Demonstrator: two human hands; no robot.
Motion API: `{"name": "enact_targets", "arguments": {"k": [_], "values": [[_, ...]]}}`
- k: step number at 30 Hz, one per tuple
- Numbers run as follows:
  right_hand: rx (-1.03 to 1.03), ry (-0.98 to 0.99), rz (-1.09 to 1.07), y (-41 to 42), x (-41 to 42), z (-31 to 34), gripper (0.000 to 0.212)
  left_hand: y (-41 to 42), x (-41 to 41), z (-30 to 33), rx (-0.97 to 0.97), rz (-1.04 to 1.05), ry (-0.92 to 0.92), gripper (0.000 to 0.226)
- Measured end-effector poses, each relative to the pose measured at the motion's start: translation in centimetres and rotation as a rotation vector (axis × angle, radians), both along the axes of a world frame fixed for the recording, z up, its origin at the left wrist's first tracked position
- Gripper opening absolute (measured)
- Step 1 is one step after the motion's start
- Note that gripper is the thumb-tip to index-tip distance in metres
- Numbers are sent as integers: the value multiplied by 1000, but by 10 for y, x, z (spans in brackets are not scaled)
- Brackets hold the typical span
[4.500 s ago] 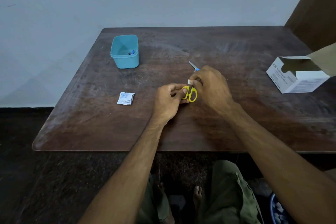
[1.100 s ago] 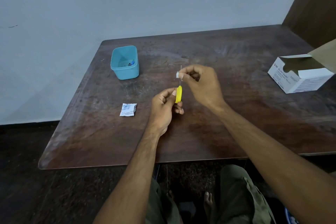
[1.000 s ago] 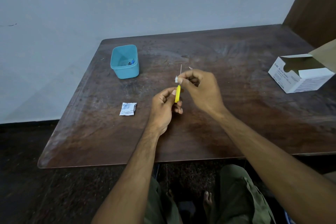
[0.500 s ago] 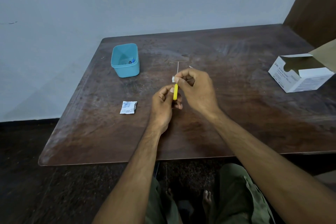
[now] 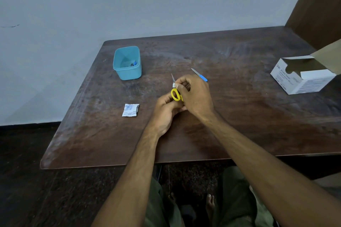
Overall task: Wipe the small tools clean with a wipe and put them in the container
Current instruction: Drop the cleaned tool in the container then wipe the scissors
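Small scissors with yellow handles [image 5: 175, 94] are held over the middle of the brown table [image 5: 239, 116]. My left hand [image 5: 166, 110] grips the yellow handles from below. My right hand [image 5: 193, 96] pinches a small white wipe [image 5: 174, 85] around the blades, whose metal tip pokes out above the fingers. A blue-handled file [image 5: 199, 75] lies on the table just behind my right hand. The teal container [image 5: 127, 63] stands at the far left, with small tools at its bottom.
A torn white wipe packet [image 5: 130, 110] lies left of my hands. An open white cardboard box [image 5: 302, 74] sits at the table's right edge. A wall runs behind the table, and my knees and feet show below the near edge.
The scissors have turned, so the yellow handle loops now face me instead of edge-on. My right hand still holds the wipe at the blades.
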State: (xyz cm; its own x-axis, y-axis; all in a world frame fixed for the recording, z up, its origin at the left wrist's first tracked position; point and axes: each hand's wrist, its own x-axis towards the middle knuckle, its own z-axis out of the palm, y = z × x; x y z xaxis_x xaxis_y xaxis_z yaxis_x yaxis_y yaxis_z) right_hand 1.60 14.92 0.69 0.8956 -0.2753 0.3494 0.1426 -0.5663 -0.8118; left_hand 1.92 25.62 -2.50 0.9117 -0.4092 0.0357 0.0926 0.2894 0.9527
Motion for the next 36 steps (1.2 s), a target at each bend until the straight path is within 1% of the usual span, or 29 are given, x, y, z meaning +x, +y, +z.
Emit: {"name": "enact_targets", "arguments": {"k": [1, 3, 4, 7, 11, 14, 17, 20, 27, 31, 34, 36], "values": [[-8, -10, 2, -1, 1, 0, 9, 2, 2, 0, -38, -50, 17, 25], [-24, -20, 5, -3, 3, -2, 8, 6, 5, 0, -110, -144, 59, 33], [-34, -19, 6, -4, 4, -3, 8, 7, 6, 1, -133, -160, 87, 33], [-46, -22, 15, -6, 5, -8, 8, 3, 6, 1, -98, -70, 152, 34], [-41, -36, 37, -8, 3, -9, 8, 1, 6, 1, -4, 22, 119, 36], [-66, -39, 45, -13, 2, -8, 8, 0, 4, 2, 1, 34, 106, 37], [-152, -22, 64, -19, 3, -5, 10, -3, 4, 3, 13, 50, 102, 38], [-222, -47, 64, -22, 6, 3, 10, -3, 4, 2, -2, 64, 110, 39], [-232, -52, 95, -19, 19, 16, 12, -2, 4, 3, -18, 70, 116, 42], [-305, -47, 144, -20, 5, 8, 11, -2, 4, 3, -46, 71, 119, 40], [-308, -68, 94, -24, 9, 12, 11, -2, 4, 4, -29, 59, 113, 42], [-259, -111, 45, -24, 16, 21, 11, -2, 3, 4, -18, 52, 108, 44]]}}
